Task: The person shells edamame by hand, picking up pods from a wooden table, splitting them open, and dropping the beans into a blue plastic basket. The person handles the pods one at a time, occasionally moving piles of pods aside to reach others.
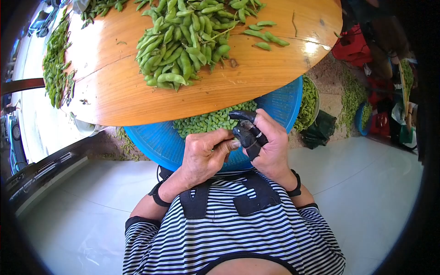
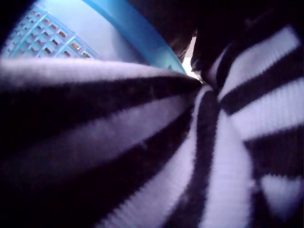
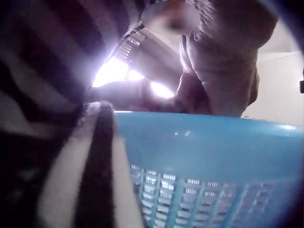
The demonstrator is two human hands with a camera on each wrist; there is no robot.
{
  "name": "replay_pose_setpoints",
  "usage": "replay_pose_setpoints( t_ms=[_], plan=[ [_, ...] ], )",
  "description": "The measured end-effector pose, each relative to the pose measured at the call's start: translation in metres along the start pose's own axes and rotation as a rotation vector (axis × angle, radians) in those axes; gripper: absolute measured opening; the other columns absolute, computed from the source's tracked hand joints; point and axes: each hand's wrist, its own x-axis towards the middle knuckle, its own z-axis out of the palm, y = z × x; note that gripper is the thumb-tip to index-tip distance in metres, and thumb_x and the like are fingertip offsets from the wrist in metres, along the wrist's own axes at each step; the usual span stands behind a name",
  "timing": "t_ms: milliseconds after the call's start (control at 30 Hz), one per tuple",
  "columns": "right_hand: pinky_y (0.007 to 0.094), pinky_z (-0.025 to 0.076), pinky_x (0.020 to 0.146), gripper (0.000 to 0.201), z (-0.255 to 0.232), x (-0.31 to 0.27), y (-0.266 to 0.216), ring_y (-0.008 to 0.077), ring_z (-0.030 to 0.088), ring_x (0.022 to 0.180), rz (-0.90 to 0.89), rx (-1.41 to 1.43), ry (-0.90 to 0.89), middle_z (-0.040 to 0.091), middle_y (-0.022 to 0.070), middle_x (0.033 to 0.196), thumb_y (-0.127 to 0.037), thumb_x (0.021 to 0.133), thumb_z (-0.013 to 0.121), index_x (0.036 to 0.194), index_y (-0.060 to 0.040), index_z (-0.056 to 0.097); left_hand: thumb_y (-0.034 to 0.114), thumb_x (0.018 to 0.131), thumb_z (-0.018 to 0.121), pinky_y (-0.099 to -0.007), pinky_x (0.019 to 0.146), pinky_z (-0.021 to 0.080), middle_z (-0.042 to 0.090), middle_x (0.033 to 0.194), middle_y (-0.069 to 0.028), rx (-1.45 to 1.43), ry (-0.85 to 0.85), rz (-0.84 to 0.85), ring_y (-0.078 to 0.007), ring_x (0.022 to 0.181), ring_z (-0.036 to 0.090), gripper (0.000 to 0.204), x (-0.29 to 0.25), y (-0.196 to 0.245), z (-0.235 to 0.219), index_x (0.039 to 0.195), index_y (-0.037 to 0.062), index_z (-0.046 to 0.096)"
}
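In the head view the left hand (image 1: 204, 156) and the right hand (image 1: 272, 149) meet over a blue basket (image 1: 153, 144) of shelled green beans (image 1: 208, 123). Black covers wrap some of the right hand's fingers (image 1: 245, 137). Thumb and curled fingers of both hands pinch a small green pod between them, almost wholly hidden. The right wrist view shows part of the right hand (image 3: 221, 66) above the basket's rim (image 3: 213, 128). Striped cloth fills most of the left wrist view, with the basket (image 2: 137, 35) at its top.
A wooden table (image 1: 105, 98) with a pile of green pods (image 1: 178, 50) overhangs the basket's far side. Loose pods (image 1: 266, 36) lie right of the pile, more at the table's left edge. A second container of green pods (image 1: 308, 103) and a dark bag (image 1: 318, 129) stand on the right.
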Motion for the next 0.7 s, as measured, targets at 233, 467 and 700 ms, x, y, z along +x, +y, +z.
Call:
replay_pose_setpoints(
  t_ms=[233, 467, 700],
  plan=[
    [0.0238, 0.040, 0.058, 0.045, 0.010, -0.005, 0.002, 0.0110, 0.051, 0.066, 0.011, 0.049, 0.074, 0.052, 0.0033, 0.079, 0.004, 0.067, 0.064, 0.112, -0.0030, 0.066, 0.008, 0.092, 0.064, -0.0236, 0.043, 0.041, 0.060, 0.058, -0.0029, -0.242, -0.061, -0.205, -0.0077, 0.048, 0.055, 0.012, 0.000, 0.001, -0.006, 0.083, 0.0002, 0.066],
    [0.0247, 0.042, 0.051, 0.012, -0.001, 0.004, 0.000, 0.0108, 0.053, 0.057, 0.542, 0.630, -0.132, 0.055, 0.0030, 0.069, 0.001, 0.085, 0.066, 0.095, 0.0001, 0.061, 0.019, 0.100, 0.055, -0.0202, 0.045, 0.038, 0.065, 0.070, -0.0042, -0.505, -0.153, -0.442, -0.0075, 0.054, 0.057, 0.023, 0.003, -0.001, -0.010, 0.086, 0.0029, 0.063],
    [0.0213, 0.044, 0.052, 0.014, -0.011, 0.008, 0.016, 0.0057, 0.054, 0.060, 0.476, 0.760, -0.220, 0.060, 0.0017, 0.071, 0.000, 0.088, 0.061, 0.102, 0.0019, 0.063, 0.022, 0.101, 0.054, -0.0205, 0.045, 0.039, 0.066, 0.075, -0.0048, -0.613, -0.217, -0.494, -0.0094, 0.056, 0.058, 0.025, 0.008, -0.005, -0.008, 0.087, 0.0024, 0.062]
  ],
)
